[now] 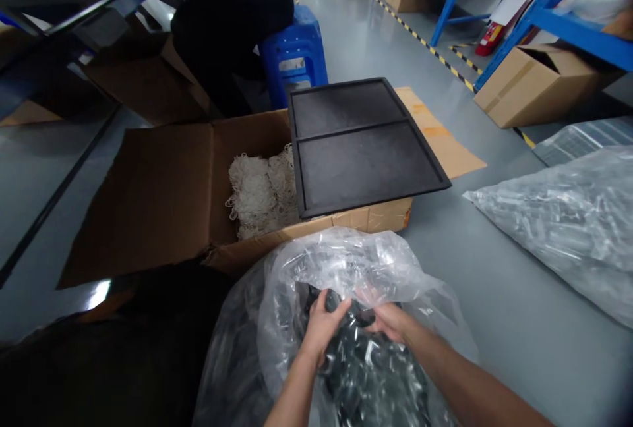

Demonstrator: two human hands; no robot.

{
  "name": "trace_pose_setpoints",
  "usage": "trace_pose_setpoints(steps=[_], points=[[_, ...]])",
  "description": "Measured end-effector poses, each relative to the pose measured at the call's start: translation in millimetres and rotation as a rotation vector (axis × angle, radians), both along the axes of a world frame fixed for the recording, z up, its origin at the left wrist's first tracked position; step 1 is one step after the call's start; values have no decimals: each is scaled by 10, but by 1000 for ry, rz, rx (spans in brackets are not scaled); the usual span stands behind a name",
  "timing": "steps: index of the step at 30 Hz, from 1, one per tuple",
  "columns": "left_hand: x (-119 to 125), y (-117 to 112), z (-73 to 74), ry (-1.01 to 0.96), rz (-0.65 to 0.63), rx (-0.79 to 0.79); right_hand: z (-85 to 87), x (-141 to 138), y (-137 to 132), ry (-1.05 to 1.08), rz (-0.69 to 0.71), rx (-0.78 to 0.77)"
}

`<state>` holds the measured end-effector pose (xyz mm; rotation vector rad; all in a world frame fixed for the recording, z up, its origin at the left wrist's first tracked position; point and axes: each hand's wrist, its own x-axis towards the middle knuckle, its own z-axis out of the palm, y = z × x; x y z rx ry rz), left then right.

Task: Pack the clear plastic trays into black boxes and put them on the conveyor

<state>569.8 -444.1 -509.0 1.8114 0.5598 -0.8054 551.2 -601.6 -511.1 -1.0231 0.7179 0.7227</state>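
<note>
Your left hand and right hand rest on small black parts heaped inside a clear plastic bag (its mouth crumpled open).

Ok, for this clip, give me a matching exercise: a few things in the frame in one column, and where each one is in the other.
Things:
1. Black tray
2. White netting
3. Left hand
4. Red fire extinguisher

Places:
A. Inside the open carton
B. On black parts in a clear bag
C. Beside blue shelving
D. Lying across the carton's edge

Pairs: 1-D, 2-A, 3-B, 4-C
</note>
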Motion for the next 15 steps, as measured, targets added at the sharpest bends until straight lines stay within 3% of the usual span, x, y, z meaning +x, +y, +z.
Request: trace_pose_setpoints(steps=[8,15], points=[[-240,40,220,-128,62,-34,283,-138,35,-74,-65,31],[-561,-37,714,-143,166,-120,733,-295,164,-131,-186,84]])
